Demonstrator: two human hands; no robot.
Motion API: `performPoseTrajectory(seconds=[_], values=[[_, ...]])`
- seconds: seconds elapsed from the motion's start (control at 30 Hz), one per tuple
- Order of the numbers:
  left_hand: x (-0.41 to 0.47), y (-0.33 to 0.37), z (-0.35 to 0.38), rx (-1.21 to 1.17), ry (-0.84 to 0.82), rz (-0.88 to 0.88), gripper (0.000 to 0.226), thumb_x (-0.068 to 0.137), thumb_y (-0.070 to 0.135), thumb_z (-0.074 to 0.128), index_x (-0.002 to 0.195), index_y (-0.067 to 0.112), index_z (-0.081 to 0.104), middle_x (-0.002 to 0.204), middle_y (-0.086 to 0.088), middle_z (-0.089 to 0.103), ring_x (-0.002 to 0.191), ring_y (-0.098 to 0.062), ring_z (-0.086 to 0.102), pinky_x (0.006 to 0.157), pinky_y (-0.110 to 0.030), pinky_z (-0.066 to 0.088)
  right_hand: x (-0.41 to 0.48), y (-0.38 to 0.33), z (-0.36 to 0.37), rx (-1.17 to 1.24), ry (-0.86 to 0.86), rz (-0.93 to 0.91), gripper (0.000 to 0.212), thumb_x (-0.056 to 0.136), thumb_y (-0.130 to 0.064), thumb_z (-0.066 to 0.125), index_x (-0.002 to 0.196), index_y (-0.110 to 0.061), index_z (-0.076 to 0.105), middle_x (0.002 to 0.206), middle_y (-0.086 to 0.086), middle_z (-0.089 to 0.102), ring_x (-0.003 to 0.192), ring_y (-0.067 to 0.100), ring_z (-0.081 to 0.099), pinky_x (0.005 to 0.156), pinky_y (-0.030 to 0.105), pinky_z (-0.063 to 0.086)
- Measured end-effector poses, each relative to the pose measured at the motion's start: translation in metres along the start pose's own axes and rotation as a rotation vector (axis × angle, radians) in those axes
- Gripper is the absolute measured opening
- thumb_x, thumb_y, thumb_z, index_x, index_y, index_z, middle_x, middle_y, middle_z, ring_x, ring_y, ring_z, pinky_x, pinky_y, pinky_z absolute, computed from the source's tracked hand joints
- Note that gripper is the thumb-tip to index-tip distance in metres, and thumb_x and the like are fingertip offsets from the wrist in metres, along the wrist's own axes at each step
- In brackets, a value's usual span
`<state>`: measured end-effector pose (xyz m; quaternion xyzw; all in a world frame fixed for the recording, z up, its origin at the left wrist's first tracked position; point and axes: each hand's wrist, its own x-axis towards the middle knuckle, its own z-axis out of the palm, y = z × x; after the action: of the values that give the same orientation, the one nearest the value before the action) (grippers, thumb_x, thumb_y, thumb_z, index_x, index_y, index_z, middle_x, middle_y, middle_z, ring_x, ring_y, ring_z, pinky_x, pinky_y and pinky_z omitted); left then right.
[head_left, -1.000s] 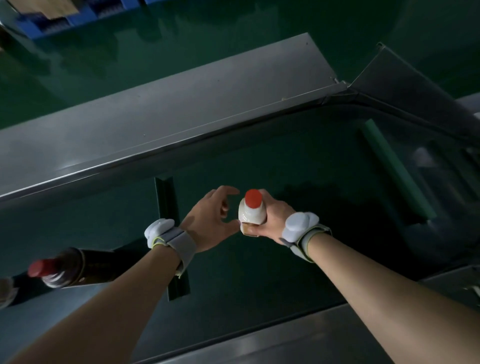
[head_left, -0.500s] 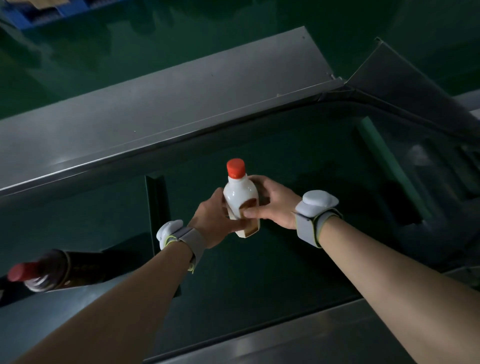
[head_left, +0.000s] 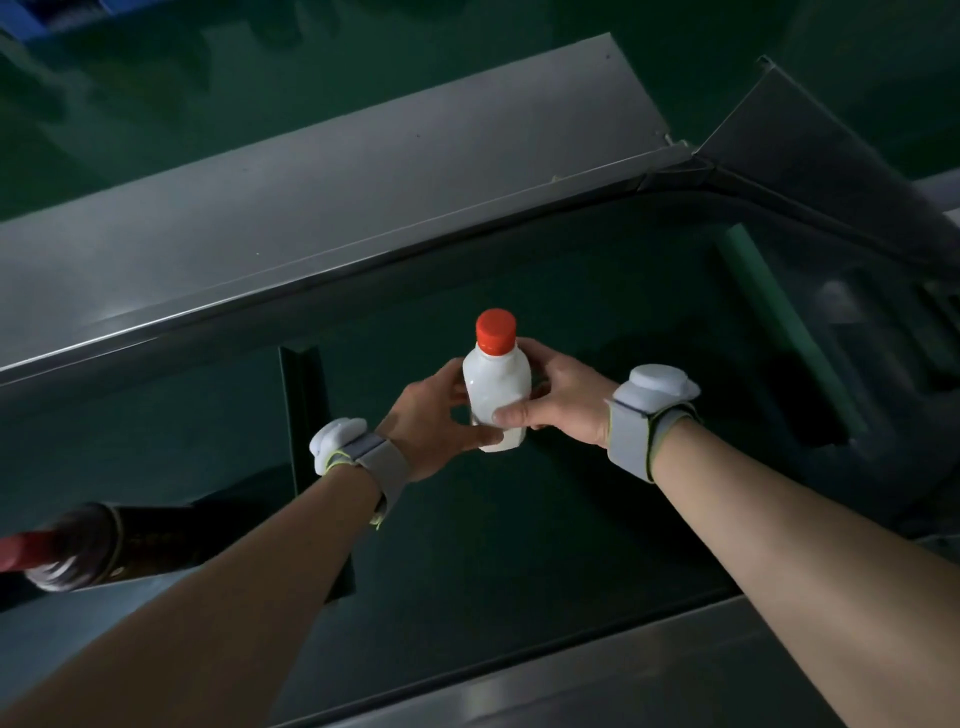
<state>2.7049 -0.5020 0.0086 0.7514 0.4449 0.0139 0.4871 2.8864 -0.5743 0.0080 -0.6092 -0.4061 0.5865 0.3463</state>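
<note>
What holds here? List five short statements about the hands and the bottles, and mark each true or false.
1. The left hand and the right hand both hold the white bottle. True.
2. Its cap is blue. False: it is red.
3. A dark bottle lies on its side at the left edge. True.
4. The white bottle lies flat on the green surface. False: the hands hold it above it.
5. The wrists are bare. False: each wears a grey band.

Bare forearms, grey wrist straps (head_left: 376, 464) with lime edging, white rounded pods (head_left: 663, 382) on top
</note>
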Motion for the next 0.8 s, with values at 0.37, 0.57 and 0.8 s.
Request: performPoseTrajectory(seconds=[0.37, 0.57, 0.8], values=[[0.006, 0.011, 0.003, 0.24, 0.265, 0.02, 0.058, 0.059, 0.042, 0.086, 0.093, 0.021, 0.044, 0.097, 0.002, 0.059, 0.081, -0.022, 0.06, 0.067, -0.041, 0.052, 0.007, -0.008, 0.008, -0.134, 0.149, -0.023, 0.074, 0.067, -0.023, 0.08, 0.128, -0.032, 0.039, 0.108, -0.01, 0.062, 0.102, 0.013, 0.061, 0.084, 0.029, 0.048], [0.004, -0.005, -0.01, 0.055, -0.083, -0.007, 0.084, 0.063, 0.027, 0.088, 0.13, 0.037, 0.038, 0.107, 0.013, 0.066, 0.083, -0.001, 0.067, 0.078, -0.031, 0.057, 0.003, -0.01, 0.006, -0.07, -0.023, 0.002, 0.07, 0.063, -0.017, 0.068, 0.128, -0.033, 0.051, 0.108, -0.008, 0.064, 0.102, 0.013, 0.059, 0.09, 0.034, 0.048], [0.002, -0.004, 0.004, 0.192, 0.35, 0.002, 0.059, 0.055, 0.045, 0.088, 0.081, 0.018, 0.043, 0.078, 0.005, 0.056, 0.066, -0.017, 0.052, 0.055, -0.033, 0.044, 0.008, -0.008, 0.025, -0.101, 0.167, -0.059, 0.068, 0.071, -0.025, 0.08, 0.13, -0.033, 0.046, 0.103, -0.019, 0.06, 0.093, -0.004, 0.055, 0.071, 0.008, 0.038]])
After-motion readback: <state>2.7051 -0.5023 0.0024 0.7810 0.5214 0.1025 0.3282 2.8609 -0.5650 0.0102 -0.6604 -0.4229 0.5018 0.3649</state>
